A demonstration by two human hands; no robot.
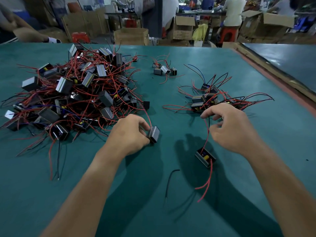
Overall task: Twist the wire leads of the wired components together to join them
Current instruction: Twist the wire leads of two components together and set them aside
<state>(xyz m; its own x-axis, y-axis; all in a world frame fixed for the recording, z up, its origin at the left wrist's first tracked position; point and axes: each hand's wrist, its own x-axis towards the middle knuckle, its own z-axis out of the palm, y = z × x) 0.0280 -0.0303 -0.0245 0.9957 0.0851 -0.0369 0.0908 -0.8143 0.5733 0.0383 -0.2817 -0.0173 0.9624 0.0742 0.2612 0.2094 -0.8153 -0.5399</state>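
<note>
Left hand (pixel 131 134), lower centre, fingers curled round a box (pixel 154 136), a small black wired component, gripping it just above or on the green table (pixel 256 177); can't tell if it touches. Its red lead (pixel 148 117) runs up toward the big pile (pixel 73 96) of the same parts, a tangle of red and black wire filling the upper left.

Right hand (pixel 229 129), centre right, fingers (pixel 207 112) curled, index and thumb pinching the leads (pixel 207 134) of a second box (pixel 205 157). The leads drop from the pinch down to that box, which sits below the hand with its open side up and a yellow part inside. Lifted or resting on the table: can't tell. Two more red wires trail from it toward the lower edge.

Loose black wire (pixel 171 182) lies on the table between the forearms. Small pile (pixel 208 98) of wired parts just above the right hand. A few more parts (pixel 164 69) at top centre. Cardboard cartons (pixel 131 35) and people beyond the table's far edge.
</note>
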